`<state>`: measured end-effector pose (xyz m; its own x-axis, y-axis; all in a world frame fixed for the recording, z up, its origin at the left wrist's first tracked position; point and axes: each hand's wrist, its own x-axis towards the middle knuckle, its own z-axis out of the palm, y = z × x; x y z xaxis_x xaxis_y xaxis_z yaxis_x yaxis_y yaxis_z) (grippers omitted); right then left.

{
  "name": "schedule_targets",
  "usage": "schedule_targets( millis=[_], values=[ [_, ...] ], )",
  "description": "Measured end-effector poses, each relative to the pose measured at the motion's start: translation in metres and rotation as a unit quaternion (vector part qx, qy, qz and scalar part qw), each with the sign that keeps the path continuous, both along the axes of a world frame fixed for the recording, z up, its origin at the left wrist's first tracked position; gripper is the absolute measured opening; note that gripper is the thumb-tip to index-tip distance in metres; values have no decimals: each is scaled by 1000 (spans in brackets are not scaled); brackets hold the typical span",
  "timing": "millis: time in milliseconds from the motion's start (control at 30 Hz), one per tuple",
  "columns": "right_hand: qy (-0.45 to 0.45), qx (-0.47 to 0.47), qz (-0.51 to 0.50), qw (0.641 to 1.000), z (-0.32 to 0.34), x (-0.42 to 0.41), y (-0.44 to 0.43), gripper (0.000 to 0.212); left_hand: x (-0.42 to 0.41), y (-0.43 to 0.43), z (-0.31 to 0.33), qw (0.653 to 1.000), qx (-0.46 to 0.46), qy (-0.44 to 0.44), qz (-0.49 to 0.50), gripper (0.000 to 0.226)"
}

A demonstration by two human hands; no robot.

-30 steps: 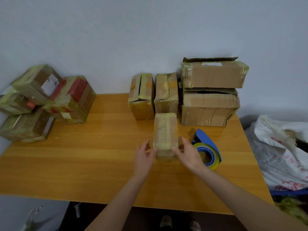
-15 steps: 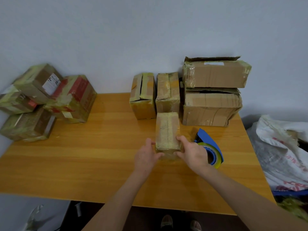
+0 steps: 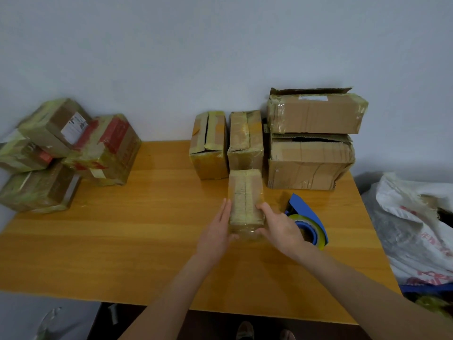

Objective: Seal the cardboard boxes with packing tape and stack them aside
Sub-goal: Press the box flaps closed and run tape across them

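Observation:
A small cardboard box (image 3: 245, 192) wrapped in yellowish tape lies lengthwise on the wooden table (image 3: 147, 229), near its middle. My left hand (image 3: 217, 229) lies flat against the box's left side with straight fingers. My right hand (image 3: 282, 225) grips the box's right near corner, thumb on top. A blue tape dispenser (image 3: 309, 217) with a yellowish roll sits just right of my right hand, partly hidden by it.
Two small boxes (image 3: 209, 146) (image 3: 245, 141) stand behind the held box. Two larger boxes (image 3: 311, 138) are stacked at the back right. Several taped boxes (image 3: 73, 148) are piled at the table's left end. A white sack (image 3: 416, 222) lies beyond the right edge.
Both hands have closed in from just short of the box's near end onto its sides. The box has stayed in place.

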<state>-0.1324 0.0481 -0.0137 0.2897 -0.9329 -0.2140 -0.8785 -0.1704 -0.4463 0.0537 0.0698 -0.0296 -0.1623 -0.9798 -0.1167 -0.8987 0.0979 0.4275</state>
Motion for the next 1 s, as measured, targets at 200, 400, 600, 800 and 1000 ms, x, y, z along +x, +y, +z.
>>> schedule_targets(
  millis=[200, 400, 600, 800, 1000],
  values=[
    [76, -75, 91, 990, -12, 8, 21, 90, -24, 11, -3, 988, -102, -88, -78, 78],
    [72, -61, 93, 991, -17, 8, 20, 88, -24, 9, -3, 991, -87, -71, -79, 70],
    [64, -37, 96, 993, -16, 3, 17, 82, -23, 7, -2, 994, -32, -63, -78, 75],
    [-43, -48, -30, 997, 9, -1, -1, 43, -19, -4, 17, 985, -95, 110, 89, 51],
    [-229, 162, -223, 934, 9, -4, -14, 87, -27, -25, 27, 890, 133, 319, 299, 84]
  ],
)
